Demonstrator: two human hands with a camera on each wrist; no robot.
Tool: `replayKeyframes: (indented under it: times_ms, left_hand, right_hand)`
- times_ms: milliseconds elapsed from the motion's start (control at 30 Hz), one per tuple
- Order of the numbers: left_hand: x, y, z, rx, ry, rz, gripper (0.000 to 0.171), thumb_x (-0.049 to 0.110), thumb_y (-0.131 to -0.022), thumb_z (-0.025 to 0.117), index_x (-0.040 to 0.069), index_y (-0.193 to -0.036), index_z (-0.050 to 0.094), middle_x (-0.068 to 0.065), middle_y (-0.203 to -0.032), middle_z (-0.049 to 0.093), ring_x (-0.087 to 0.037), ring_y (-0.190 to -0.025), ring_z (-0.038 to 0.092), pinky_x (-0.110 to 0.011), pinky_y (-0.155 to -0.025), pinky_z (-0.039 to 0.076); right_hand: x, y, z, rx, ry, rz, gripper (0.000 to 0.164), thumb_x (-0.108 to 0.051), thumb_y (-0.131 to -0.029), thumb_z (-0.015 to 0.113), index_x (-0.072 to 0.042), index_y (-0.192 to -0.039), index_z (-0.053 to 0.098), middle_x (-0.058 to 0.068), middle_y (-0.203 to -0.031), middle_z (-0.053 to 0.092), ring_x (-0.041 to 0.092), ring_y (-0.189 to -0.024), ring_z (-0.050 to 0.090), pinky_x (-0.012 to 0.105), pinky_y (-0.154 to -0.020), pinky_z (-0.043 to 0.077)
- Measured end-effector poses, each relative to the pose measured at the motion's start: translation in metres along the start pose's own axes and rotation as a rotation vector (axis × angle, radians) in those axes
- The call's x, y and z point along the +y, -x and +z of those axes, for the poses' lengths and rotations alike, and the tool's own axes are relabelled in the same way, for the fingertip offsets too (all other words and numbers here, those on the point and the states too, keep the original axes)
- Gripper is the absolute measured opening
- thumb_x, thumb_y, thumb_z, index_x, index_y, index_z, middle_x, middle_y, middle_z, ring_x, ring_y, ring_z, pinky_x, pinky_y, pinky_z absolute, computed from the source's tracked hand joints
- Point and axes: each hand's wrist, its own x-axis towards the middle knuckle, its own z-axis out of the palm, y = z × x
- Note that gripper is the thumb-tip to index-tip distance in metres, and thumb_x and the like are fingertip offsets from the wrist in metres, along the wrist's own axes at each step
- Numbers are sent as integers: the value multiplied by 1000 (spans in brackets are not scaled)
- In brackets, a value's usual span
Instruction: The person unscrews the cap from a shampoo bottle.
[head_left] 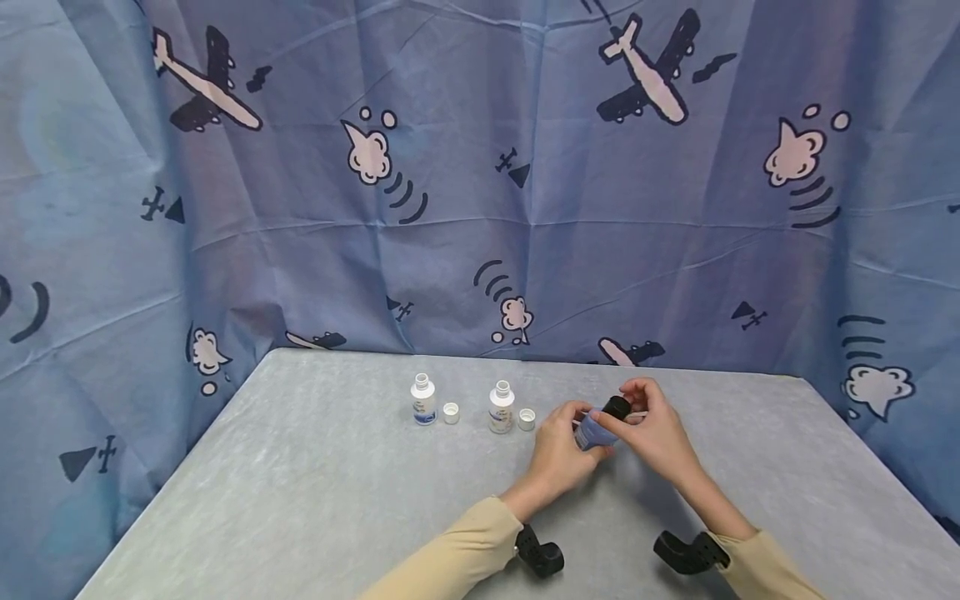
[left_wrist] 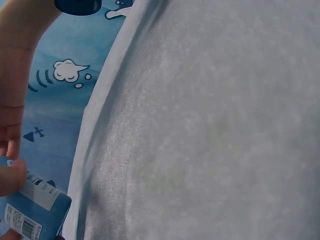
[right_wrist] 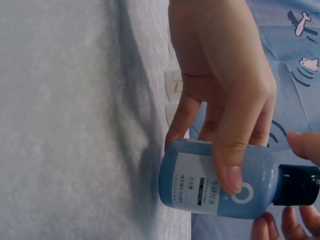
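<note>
Tilted in front of me is a small blue bottle (head_left: 594,433) with a glossy black screw cap (right_wrist: 299,185) and a white printed label. My left hand (head_left: 557,450) grips its body, the thumb lying across the label in the right wrist view. Around the neck and cap, my right hand (head_left: 663,437) has its fingers curled, some tips against the bottle's shoulder. The cap sits on the bottle. Barcode stickers show on the bottle's other side in the left wrist view.
Left of my hands, two white bottles (head_left: 502,408) stand upright with uncovered necks. Beside each lies a white cap (head_left: 527,419), hollow side up. A pale cloth covers the table (head_left: 300,500); a blue airplane-print curtain (head_left: 450,183) hangs behind its far edge.
</note>
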Motion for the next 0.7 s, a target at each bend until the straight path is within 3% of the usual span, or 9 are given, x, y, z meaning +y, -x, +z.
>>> replayKeyframes:
  times_ms: [167,300,567,700]
  left_hand:
    - [1,-1,-1,8,3,-3,49,25,-69,84,14,-112,62,-2,-103,68,-11,-94,62,-17,-80,46]
    - [0,-1,-2,4,5,-7,50,24,-70,83,13,-114,61,-3,-105,68,-11,-96,63,-18,-80,47]
    - [-2,-1,-4,-30,41,-38,52,22,-71,83,10,-117,62,-5,-107,67,-10,-96,62,-17,-81,46]
    - [-3,-1,-5,-46,49,-53,52,23,-72,83,10,-118,62,-5,-107,67,-9,-95,61,-15,-79,45]
  right_hand:
    - [-3,0,0,28,15,2,48,-27,-82,76,-2,-110,47,12,-98,55,6,-76,52,18,-64,46]
    - [-4,0,0,26,5,-31,45,-22,-82,76,1,-112,51,16,-98,59,3,-75,54,16,-64,47]
    - [-2,-1,0,-17,0,-62,43,-14,-84,73,0,-120,54,21,-112,61,19,-87,63,14,-70,50]
    - [-2,-1,0,-22,-16,-131,40,-7,-84,71,1,-120,56,22,-114,61,29,-93,65,17,-74,52]
